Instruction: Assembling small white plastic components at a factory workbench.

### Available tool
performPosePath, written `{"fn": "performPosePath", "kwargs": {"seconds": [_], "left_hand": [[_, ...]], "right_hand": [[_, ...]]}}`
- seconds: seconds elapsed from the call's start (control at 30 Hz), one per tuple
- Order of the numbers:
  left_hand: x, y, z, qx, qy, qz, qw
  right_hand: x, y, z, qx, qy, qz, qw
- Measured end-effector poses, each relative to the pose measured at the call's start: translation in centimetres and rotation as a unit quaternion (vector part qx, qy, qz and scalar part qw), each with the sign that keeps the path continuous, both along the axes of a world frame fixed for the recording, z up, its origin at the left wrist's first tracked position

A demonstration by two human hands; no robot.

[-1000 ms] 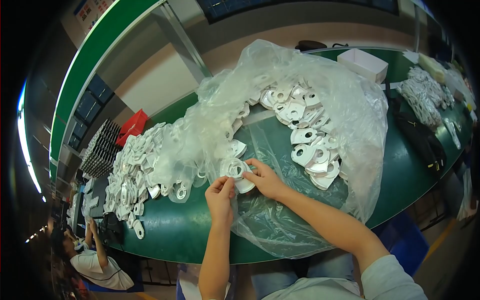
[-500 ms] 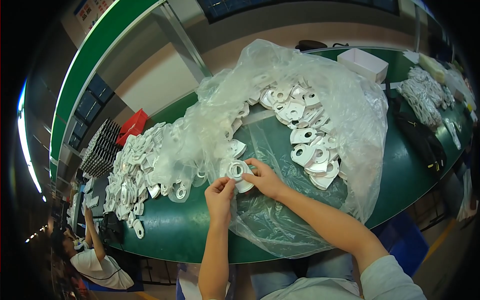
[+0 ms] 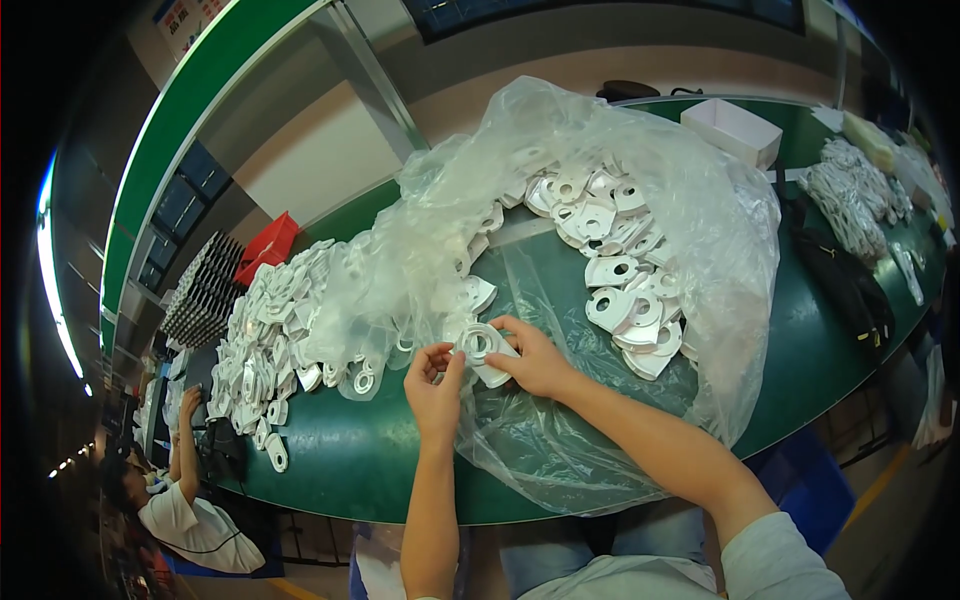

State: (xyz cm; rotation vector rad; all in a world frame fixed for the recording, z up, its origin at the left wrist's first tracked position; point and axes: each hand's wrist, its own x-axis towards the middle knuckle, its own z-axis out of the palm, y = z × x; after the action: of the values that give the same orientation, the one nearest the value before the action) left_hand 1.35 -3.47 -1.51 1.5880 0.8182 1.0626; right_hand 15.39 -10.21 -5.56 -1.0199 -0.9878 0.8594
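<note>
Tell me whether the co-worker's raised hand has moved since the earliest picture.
Yes: upward in the picture. Against the black bag, the raised hand has gone from about level with it to above its top.

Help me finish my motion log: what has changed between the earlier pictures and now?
The co-worker's hand has moved up the picture. The left hand seems to have spread its fingers slightly beside the white part. The right hand still holds it; the plastic bag stayed put.
</note>
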Motion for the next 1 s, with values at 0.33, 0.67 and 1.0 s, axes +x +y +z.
{"fn": "performPosePath", "kwargs": {"seconds": [0.33, 0.67, 1.0], "left_hand": [[-0.2, 0.2, 0.0, -0.011, 0.007, -0.02, 1.0], [0.4, -1.0, 0.8, 0.091, -0.03, 0.026, 0.995], [-0.4, 0.1, 0.1, -0.011, -0.034, -0.02, 0.999]], "right_hand": [[0.2, 0.0, 0.2, -0.006, 0.037, 0.027, 0.999], [0.0, 0.1, 0.5, 0.008, 0.043, 0.051, 0.998], [-0.6, -1.8, 3.0, -0.046, 0.04, 0.095, 0.994]]}}
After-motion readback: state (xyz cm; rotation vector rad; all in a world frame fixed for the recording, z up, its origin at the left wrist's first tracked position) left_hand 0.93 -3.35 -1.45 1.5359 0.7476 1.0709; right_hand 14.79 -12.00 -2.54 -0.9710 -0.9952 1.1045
